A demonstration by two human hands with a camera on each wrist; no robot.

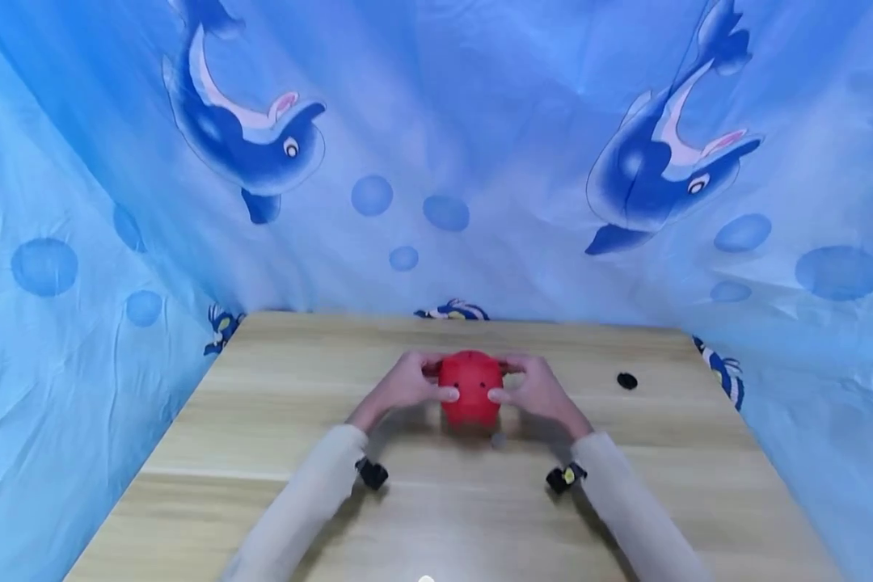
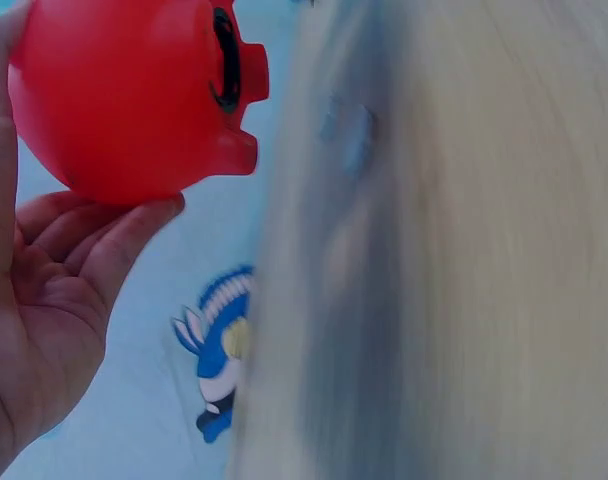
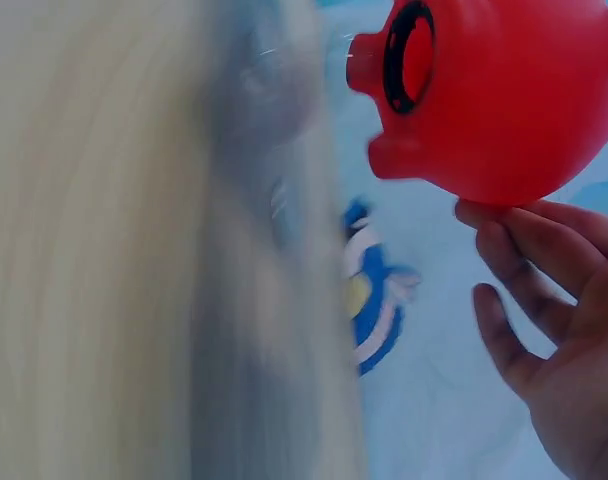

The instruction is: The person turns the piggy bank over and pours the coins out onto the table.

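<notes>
A red piggy bank (image 1: 470,388) is held up off the wooden table between both hands. My left hand (image 1: 411,382) grips its left side and my right hand (image 1: 538,390) its right side, thumbs on the near face and fingers behind. Both wrist views show a round hole with a black rim (image 3: 408,57) in its underside, between the stubby feet, with no plug in it. Below the bank is a small, blurred greyish coin-like piece (image 1: 498,440). Blurred pale pieces (image 2: 359,140) also show in the left wrist view; whether they lie or fall, I cannot tell.
A black round cap (image 1: 627,381) lies on the wooden table (image 1: 276,436), to the right of the hands. Blue curtains with printed dolphins (image 1: 647,162) hang behind the table and along both its sides. Each wrist wears a black strap-mounted device (image 1: 371,474).
</notes>
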